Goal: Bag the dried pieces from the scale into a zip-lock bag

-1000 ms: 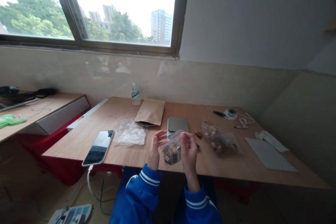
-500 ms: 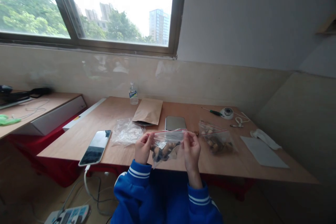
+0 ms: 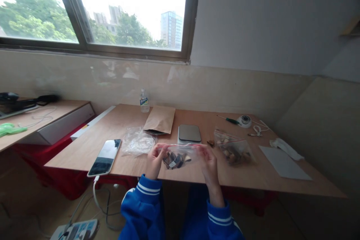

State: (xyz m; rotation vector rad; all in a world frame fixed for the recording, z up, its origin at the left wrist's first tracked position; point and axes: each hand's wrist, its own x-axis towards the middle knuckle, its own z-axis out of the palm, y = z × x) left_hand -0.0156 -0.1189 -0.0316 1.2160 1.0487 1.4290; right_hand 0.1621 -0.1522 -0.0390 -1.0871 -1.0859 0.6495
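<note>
**Location: improvised office workroom**

Plain wooden tabletop (image 3: 267, 180) set against a bare tiled wall beneath a wide window (image 3: 123, 7) (high-rise blocks outside). A charging phone (image 3: 104, 152), a screwdriver (image 3: 228, 120) and a floor power strip (image 3: 75, 229) indicate a makeshift bench-work setting.

You sit facing a wide window (image 3: 112, 7) filled with pale daylight, trees and towers. Beneath it runs a beige wall panel (image 3: 197, 86). A wooden table (image 3: 197, 120) stands ahead, 1 more desk (image 3: 56, 110) at your left.
</note>
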